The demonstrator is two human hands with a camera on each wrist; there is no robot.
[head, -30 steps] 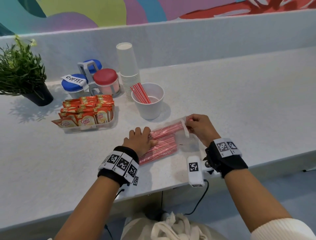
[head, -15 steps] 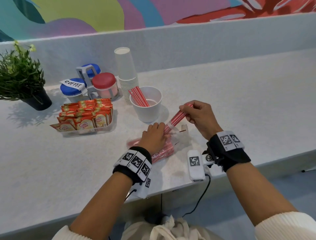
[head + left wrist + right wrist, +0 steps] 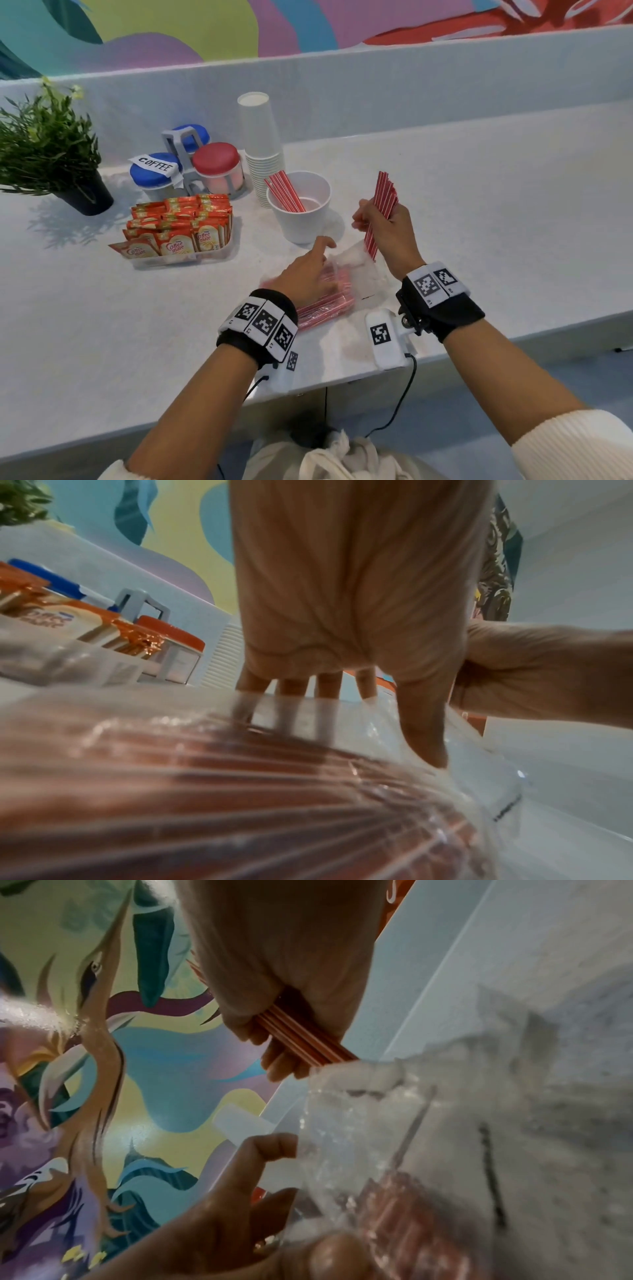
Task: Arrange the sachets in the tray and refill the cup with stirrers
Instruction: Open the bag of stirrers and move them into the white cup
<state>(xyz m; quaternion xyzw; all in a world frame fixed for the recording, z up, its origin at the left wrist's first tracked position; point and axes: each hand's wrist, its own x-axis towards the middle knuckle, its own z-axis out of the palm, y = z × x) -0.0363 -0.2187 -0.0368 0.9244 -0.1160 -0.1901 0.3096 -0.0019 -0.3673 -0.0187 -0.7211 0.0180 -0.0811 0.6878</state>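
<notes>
One striped stirrer bundle in right-hand grip

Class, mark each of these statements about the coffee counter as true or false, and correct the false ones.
1. The right hand grips a bundle of red striped stirrers. True.
2. The white cup holds no stirrers. False: a few lean against its left side.
3. The left hand rests on the clear bag of stirrers lying on the counter. True.
4. The creamer sachets are scattered loose over the counter. False: they stand in rows in the clear tray.
5. The jar labelled COFFEE has a red lid. False: its lid is blue.
</notes>
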